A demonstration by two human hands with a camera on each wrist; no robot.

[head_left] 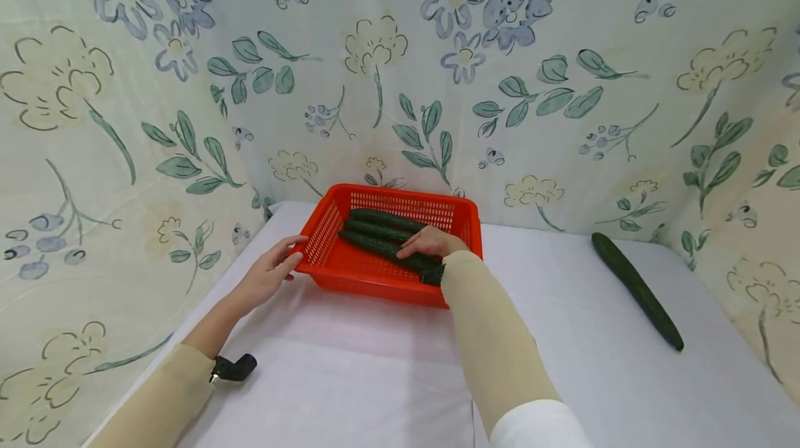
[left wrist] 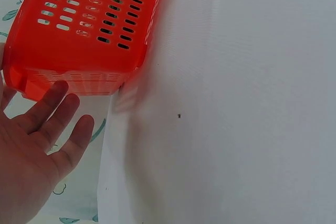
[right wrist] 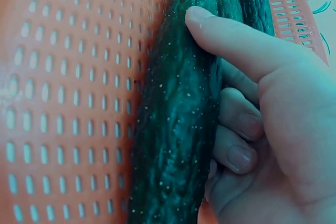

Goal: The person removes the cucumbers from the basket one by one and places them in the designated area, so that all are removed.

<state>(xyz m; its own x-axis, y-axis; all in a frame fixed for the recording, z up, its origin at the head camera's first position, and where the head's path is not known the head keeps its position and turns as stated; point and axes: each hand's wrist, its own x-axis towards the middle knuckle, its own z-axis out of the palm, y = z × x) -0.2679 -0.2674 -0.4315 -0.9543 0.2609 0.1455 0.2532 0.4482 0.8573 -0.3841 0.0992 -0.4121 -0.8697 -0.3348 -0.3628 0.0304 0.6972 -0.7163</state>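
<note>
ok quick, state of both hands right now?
Left hand: open, fingers loosely spread, touching the rim of the basket.
Right hand: closed, holding the cucumber nearest the person in the basket.

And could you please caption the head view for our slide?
Right grip on the nearest of three cucumbers in a red slotted basket, left grip at its rim; another cucumber outside.

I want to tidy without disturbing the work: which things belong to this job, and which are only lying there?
In the job:
red basket, touched by the left hand
near cucumber inside, held by the right hand
middle cucumber and far cucumber, beside it

Seemingly just lying about:
lone cucumber at right, untouched, though perhaps related
patterned cloth behind: backdrop
</note>
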